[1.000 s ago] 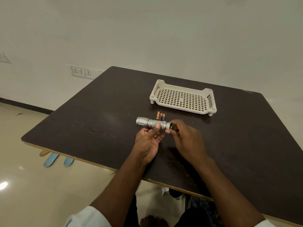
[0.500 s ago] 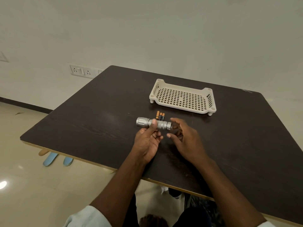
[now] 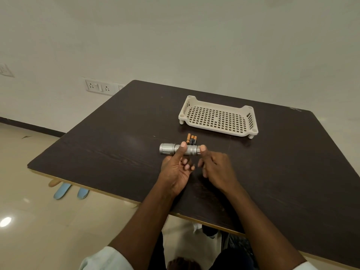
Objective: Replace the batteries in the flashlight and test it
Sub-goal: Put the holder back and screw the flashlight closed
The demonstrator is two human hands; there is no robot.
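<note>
Hands: left hand [image 3: 176, 170] pinches flashlight [image 3: 180, 149]; right hand [image 3: 218, 169] loosely spread, thumb at tail.

A single wide-angle view from a head-worn camera looks forward and down over a dark wooden table [image 3: 116, 137], whose near edge crosses the lower frame. Both forearms enter from the bottom, placing the lens close above the person's lap, with the left hand [image 3: 175, 170] and right hand [image 3: 218, 170] near frame centre. The far half takes in a pale wall [image 3: 194, 45], and tiled floor [image 3: 39, 221] fills the left.
</note>
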